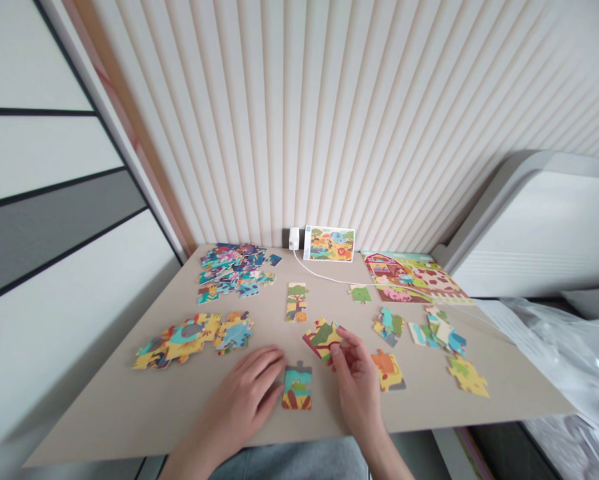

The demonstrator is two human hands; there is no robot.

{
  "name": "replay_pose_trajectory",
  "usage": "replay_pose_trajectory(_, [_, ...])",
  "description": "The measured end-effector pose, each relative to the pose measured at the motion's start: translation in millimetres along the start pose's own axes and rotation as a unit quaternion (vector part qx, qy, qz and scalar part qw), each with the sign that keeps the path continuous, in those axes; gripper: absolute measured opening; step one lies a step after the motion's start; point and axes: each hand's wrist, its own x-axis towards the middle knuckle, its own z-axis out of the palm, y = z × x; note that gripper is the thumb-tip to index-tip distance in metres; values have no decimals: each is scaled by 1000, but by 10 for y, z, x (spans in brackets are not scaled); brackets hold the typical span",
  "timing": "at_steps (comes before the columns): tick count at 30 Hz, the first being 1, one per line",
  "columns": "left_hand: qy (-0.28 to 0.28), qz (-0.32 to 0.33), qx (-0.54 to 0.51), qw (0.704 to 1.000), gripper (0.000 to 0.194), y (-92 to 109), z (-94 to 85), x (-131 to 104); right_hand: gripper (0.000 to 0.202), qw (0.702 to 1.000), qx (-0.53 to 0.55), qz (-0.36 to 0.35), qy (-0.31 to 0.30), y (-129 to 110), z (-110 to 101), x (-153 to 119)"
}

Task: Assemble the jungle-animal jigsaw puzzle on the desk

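My right hand (354,370) pinches a puzzle piece with green, yellow and dark red parts (323,340), held above the table. My left hand (254,390) rests palm down on the table, its fingers stretched out beside a frog piece (297,388). That frog piece lies flat between my hands. Just right of my right hand is an orange and yellow piece (389,371). Beyond my hands lies a joined tree strip (297,302). A pile of yellow and blue pieces (184,340) lies to the left, next to a blue elephant-like piece (234,331).
A picture card (329,244) leans on the wall by a white charger (294,239). Its cable crosses a farm puzzle (412,278). Purple and teal pieces (236,267) are heaped at back left. Loose pieces (468,375) lie at right on the table (129,413).
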Motion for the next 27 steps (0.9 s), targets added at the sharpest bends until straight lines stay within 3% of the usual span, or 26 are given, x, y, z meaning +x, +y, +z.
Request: replay_pose_trajectory(27, [1, 2, -2, 1000, 37, -11, 15, -5, 35, 998, 0, 29, -58, -3, -27, -13])
